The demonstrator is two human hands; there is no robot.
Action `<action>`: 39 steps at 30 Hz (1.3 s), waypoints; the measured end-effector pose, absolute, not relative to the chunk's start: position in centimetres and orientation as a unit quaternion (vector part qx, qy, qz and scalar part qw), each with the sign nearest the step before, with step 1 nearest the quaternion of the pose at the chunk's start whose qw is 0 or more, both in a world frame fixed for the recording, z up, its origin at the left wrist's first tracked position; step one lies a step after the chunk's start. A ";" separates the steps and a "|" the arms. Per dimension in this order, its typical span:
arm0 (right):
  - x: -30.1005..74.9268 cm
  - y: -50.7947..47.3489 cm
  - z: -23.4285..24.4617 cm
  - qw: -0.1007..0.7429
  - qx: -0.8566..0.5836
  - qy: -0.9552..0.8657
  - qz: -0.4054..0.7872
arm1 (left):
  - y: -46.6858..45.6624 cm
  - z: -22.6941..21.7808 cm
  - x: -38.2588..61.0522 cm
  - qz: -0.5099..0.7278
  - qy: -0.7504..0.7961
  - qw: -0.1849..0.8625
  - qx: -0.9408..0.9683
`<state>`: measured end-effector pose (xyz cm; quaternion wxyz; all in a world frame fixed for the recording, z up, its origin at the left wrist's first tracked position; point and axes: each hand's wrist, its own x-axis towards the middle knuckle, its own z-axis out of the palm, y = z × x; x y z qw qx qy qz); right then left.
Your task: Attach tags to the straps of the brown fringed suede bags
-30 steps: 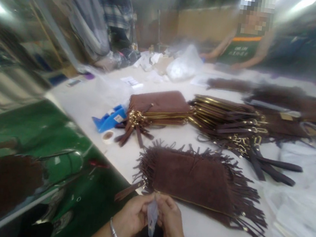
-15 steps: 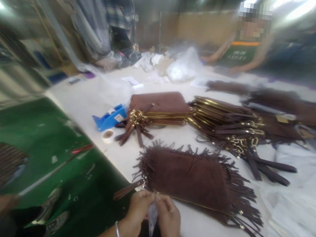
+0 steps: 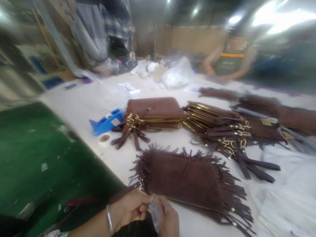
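A dark brown fringed bag (image 3: pixel 184 180) lies flat on the table, its gold zip edge facing me. At that edge's left end, my left hand (image 3: pixel 134 208) is closed in a pinch; what its fingertips hold is hidden. Beside it, my right hand (image 3: pixel 169 223) is closed on a small translucent plastic strip (image 3: pixel 156 214), which hangs down between the hands. The strip's upper end is close to the bag's zip edge, but I cannot tell whether they are joined. A brown wrist strap (image 3: pixel 125 192) extends from the bag's left corner, behind my left wrist.
Brown bags (image 3: pixel 155 106) are stacked beyond, next to more bags with gold zips (image 3: pixel 211 114). A blue tape dispenser (image 3: pixel 106 121) and a tape roll (image 3: pixel 104 139) stand left. White sheeting (image 3: pixel 296 195) covers the right. A person (image 3: pixel 229 63) is across the table.
My left hand has shifted slightly left of the plastic strip, its forearm lying more sideways. The strip stays in my right hand. The person's arm at lower left has gone from view.
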<state>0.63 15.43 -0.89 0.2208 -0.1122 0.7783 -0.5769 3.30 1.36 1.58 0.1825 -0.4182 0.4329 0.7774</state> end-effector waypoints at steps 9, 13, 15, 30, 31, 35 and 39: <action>0.3 18.4 -1.2 0.278 -0.009 0.714 -0.642 | 2.8 0.7 3.1 0.807 0.402 0.109 -0.419; 1.9 19.0 -0.5 0.342 -0.018 0.659 -0.669 | 3.4 0.7 3.3 0.815 0.422 0.073 -0.389; 2.8 18.8 -0.1 0.330 -0.023 0.645 -0.689 | 3.9 0.8 3.4 0.819 0.432 0.068 -0.371; 2.2 21.2 -2.3 0.329 -0.118 0.714 -0.607 | 4.9 0.6 4.8 0.815 0.477 0.060 -0.323; 1.7 21.7 -2.3 0.306 -0.130 0.747 -0.576 | 4.8 0.4 5.1 0.811 0.484 0.056 -0.324; -0.8 23.5 -1.2 0.075 -0.192 0.889 -0.410 | 3.6 -0.7 7.0 0.716 0.588 0.041 -0.375; -4.0 22.7 -1.7 -0.147 -0.321 0.901 -0.251 | 1.6 -1.7 7.6 0.552 0.755 -0.066 -0.347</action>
